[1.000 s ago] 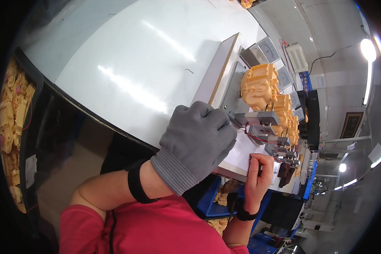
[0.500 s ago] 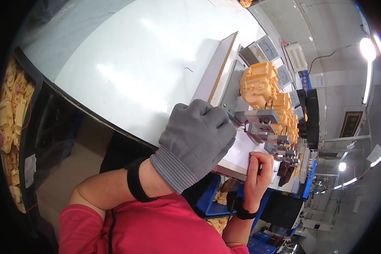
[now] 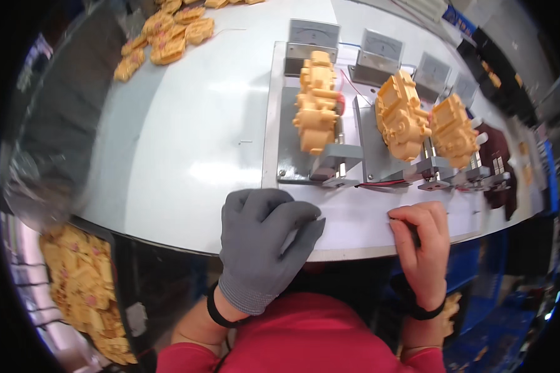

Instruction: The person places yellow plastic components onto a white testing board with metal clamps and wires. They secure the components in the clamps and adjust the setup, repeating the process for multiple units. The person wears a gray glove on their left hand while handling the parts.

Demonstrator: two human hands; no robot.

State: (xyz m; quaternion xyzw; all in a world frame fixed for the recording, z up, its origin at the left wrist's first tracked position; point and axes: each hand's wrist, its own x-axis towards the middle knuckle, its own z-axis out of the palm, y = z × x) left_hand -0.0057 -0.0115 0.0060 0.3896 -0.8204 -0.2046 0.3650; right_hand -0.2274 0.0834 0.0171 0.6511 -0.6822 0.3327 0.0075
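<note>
The left hand [image 3: 264, 245], in a grey glove, lies palm down on the near edge of the white surface [image 3: 186, 143], fingers spread wide and holding nothing. A second ago it was curled up by the metal fixture [image 3: 317, 165]; now it rests flat, just short of it. The bare right hand [image 3: 423, 245] rests beside it on the same edge, its grip narrow, fingers curled around a small dark object I cannot make out. Beyond the hands, three yellow plastic toy bodies [image 3: 317, 102] sit on the fixtures, in front of a row of grey meters [image 3: 379, 50]. The view now looks squarely down at them, whereas earlier they sat off to the right.
</note>
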